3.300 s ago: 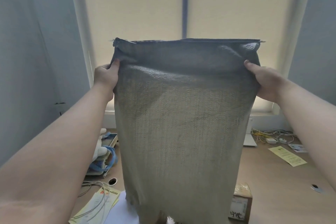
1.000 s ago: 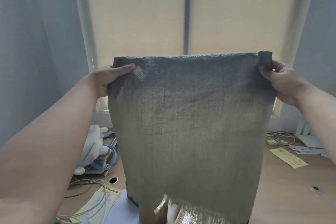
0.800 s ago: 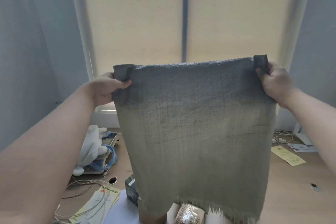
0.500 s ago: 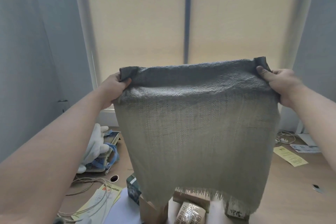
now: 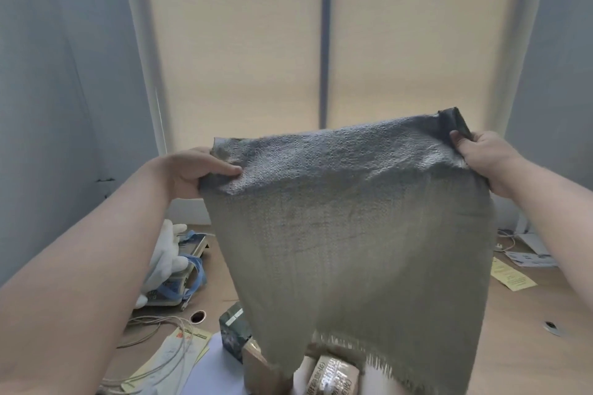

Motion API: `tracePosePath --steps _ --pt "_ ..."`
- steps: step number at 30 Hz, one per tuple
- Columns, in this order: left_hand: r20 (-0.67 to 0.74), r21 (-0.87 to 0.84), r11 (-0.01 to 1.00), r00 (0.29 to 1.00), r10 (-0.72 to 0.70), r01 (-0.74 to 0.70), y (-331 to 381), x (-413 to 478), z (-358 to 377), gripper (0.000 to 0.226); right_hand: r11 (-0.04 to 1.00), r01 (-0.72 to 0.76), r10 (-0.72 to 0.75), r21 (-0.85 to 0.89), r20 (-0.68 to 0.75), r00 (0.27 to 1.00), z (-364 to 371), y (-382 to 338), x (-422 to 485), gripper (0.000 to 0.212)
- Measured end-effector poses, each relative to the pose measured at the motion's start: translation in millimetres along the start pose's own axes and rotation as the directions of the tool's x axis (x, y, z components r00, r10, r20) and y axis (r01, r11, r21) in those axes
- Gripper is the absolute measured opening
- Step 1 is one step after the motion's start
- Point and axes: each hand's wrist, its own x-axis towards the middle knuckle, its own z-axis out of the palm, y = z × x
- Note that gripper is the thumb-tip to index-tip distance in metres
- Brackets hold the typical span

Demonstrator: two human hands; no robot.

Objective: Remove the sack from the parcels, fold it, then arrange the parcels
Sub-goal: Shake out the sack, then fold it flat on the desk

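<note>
A grey-green woven sack [image 5: 359, 240] hangs doubled over in the air in front of me, its frayed edge at the bottom. My left hand [image 5: 192, 171] grips its upper left corner and my right hand [image 5: 481, 157] grips its upper right corner. Below the sack's hem, parcels stand on the wooden table: a dark patterned box [image 5: 234, 333], a brown taped box [image 5: 263, 369] and a tape-wrapped parcel with printing [image 5: 330, 378]. The sack hides the rest of the parcels.
At the left lie a white soft toy [image 5: 167, 253] on a small scale with a blue strap [image 5: 192, 279], cables and paper slips [image 5: 173, 359]. At the right are a yellow leaflet [image 5: 513, 279], papers and a cable. A blind-covered window is behind.
The sack has been folded over and now hangs shorter. Both hands have come lower with it, and its hem has risen to uncover the parcels beneath.
</note>
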Motion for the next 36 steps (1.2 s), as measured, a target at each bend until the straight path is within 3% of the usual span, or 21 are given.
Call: tracePosePath --steps 2,4,8,10,12,14,15,17,19,21,24,26,30,32,34,36 --pt "-0.055 -0.005 1.000 0.998 -0.015 0.014 -3 4 -1 0.052 0.999 -0.045 0.045 -0.004 -0.021 0.999 -1 0 0 0.044" --pt "-0.136 -0.025 1.000 0.991 -0.006 0.003 -5 7 2 0.039 0.995 -0.096 0.095 0.038 0.030 0.995 -1 -8 -6 0.033" --pt "-0.304 -0.021 1.000 0.953 0.015 -0.022 -7 12 9 0.058 0.976 -0.207 0.174 0.068 0.324 0.930 -13 -8 -11 0.007" --pt "-0.429 -0.019 1.000 0.903 0.007 -0.017 -9 14 7 0.067 0.960 -0.256 0.176 0.118 0.460 0.870 -20 -2 -7 0.035" --pt "-0.514 -0.088 0.996 0.858 -0.019 -0.030 -11 17 3 0.071 0.923 -0.263 0.091 0.279 0.507 0.857 -23 0 -9 0.054" --pt "-0.492 -0.216 0.975 0.869 -0.055 -0.060 -11 13 1 0.059 0.878 -0.234 0.021 0.418 0.455 0.890 -23 4 -10 0.058" --pt "-0.432 -0.267 0.962 0.899 -0.064 -0.060 -10 10 -1 0.052 0.882 -0.207 0.008 0.423 0.426 0.905 -22 5 -10 0.048" --pt "-0.240 -0.303 0.951 0.971 -0.020 -0.055 -13 3 -9 0.064 0.922 -0.135 0.008 0.363 0.329 0.944 -18 8 -10 0.026" --pt "-0.060 -0.279 0.957 0.997 0.058 -0.073 -15 -3 -9 0.082 0.950 -0.085 0.005 0.301 0.256 0.967 -15 13 -5 0.023" --pt "0.005 -0.241 0.966 0.995 0.096 -0.092 -18 -3 -4 0.085 0.957 -0.101 0.012 0.272 0.311 0.950 -15 14 -5 0.019" --pt "-0.083 -0.191 0.979 0.995 0.062 -0.077 -21 6 -2 0.087 0.984 -0.120 0.049 0.131 0.449 0.892 -19 15 -6 0.050" --pt "-0.159 -0.127 0.992 0.987 0.002 -0.023 -25 11 -4 0.086 0.997 -0.077 0.055 0.030 0.467 0.883 -18 17 -7 0.061" --pt "-0.285 -0.065 0.997 0.957 -0.050 0.032 -32 14 -7 0.085 1.000 -0.014 0.001 0.028 0.422 0.907 -15 22 -9 0.053" --pt "-0.365 -0.088 0.996 0.931 -0.008 -0.027 -34 17 -10 0.073 0.998 -0.009 -0.014 0.054 0.398 0.917 -16 24 -9 0.042" --pt "-0.421 -0.069 0.995 0.906 0.040 -0.076 -34 18 -7 0.038 0.997 -0.002 -0.027 0.078 0.369 0.929 -16 26 -9 0.034" --pt "-0.390 -0.074 0.992 0.918 0.069 -0.105 -31 18 -6 0.013 0.997 0.033 -0.054 0.073 0.301 0.952 -15 27 -9 0.028"
